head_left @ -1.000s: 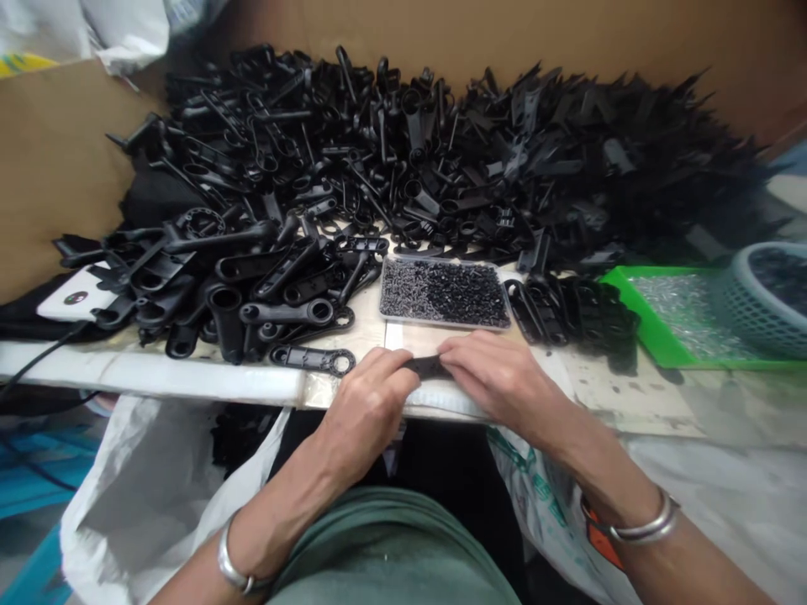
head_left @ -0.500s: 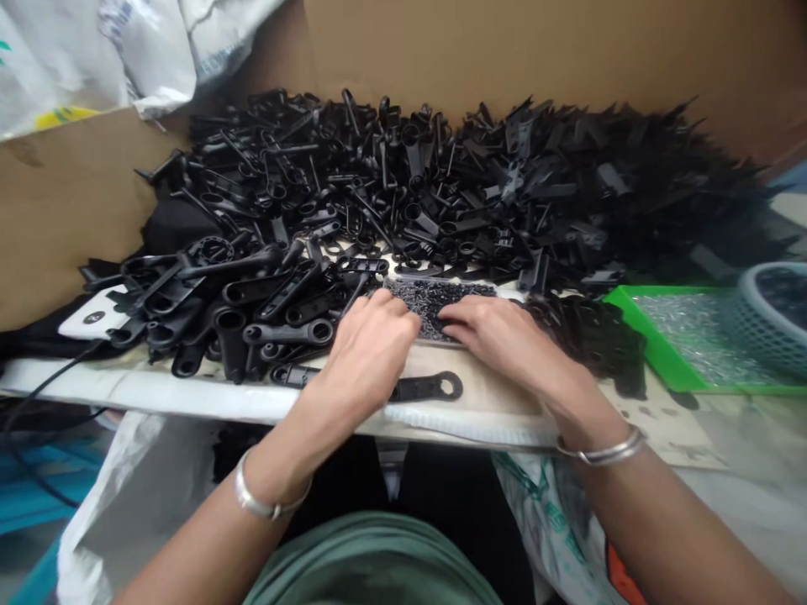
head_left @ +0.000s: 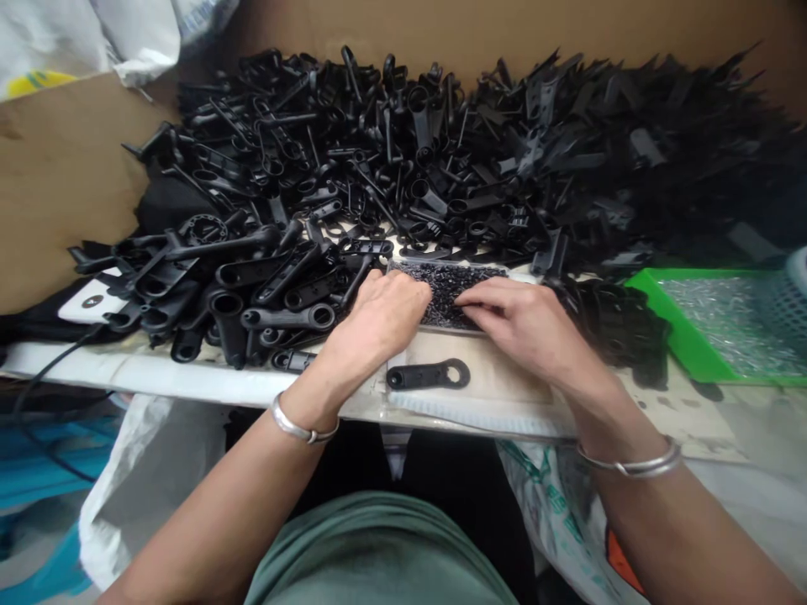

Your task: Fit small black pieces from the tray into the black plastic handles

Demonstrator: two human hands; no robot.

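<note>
A shallow clear tray full of tiny dark parts lies between my hands. My left hand is over the tray's left end, its fingers curled and closed; their tips are hidden, so what they hold cannot be made out. Over the tray's right part, my right hand has thumb and forefinger pinched at the tiny parts; anything between the tips is too small to name. One flat black handle-shaped part with a ring end lies just in front of the tray, touched by neither hand.
Black plastic parts are heaped across the back. More black handles lie at the left beside a white device with a cable. A green tray of small clear pieces is at the right, near a grey basket.
My left hand has moved slightly right and up, uncovering the flat black part. My right hand has shifted a little right, its fingertips now pinched. The camera view has also shifted.
</note>
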